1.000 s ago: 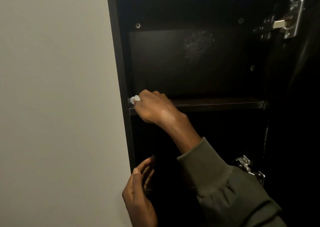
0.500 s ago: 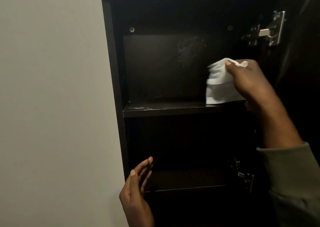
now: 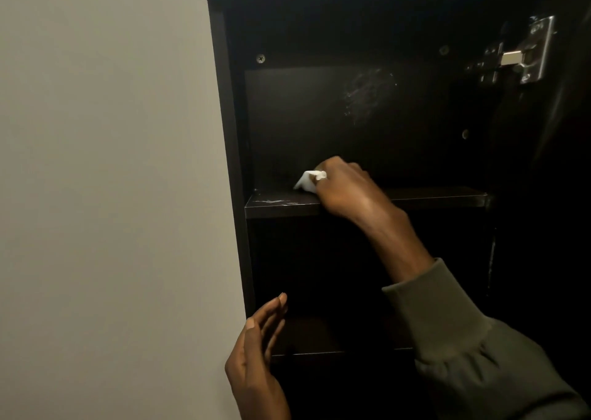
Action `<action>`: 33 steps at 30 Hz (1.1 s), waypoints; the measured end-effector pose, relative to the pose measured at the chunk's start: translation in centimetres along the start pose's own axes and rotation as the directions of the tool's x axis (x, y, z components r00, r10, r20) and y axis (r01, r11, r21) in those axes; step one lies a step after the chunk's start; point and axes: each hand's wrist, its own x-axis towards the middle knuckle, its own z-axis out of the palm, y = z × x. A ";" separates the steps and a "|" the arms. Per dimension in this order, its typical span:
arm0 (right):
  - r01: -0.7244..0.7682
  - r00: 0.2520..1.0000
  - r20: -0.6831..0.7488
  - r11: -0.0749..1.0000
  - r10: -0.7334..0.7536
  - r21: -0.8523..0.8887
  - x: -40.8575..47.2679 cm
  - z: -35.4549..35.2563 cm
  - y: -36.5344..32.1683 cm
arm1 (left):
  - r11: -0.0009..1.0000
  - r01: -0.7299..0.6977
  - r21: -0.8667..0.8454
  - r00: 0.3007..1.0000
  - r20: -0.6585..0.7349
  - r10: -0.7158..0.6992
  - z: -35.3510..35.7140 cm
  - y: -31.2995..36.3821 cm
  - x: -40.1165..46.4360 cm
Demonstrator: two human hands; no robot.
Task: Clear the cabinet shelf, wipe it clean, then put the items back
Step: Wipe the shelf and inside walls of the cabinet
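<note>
Head view: right hand (image 3: 347,189), fingers bunched on the white cloth (image 3: 307,181), swings back left along the shelf (image 3: 431,197) toward leftover smudges, so wiping continues; left hand (image 3: 256,352) idles, fingers loosely spread.

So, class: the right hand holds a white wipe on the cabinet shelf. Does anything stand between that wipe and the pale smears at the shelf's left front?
Nothing visible does. The right hand presses the white wipe on the shelf, and the stretch leftward to the pale smears is bare. The left hand is open lower down, beside the cabinet's edge.

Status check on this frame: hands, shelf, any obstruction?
Right hand shut on white wipe, pressed to shelf. Left hand open, empty, by cabinet edge. White smears at shelf's left front. Nothing in the way.
</note>
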 end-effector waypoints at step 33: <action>0.254 0.838 0.492 0.967 -0.238 0.034 5.0 1.5 -3.5 | 0.994 -0.106 0.022 0.993 0.052 0.104 0.9 2.1 2.1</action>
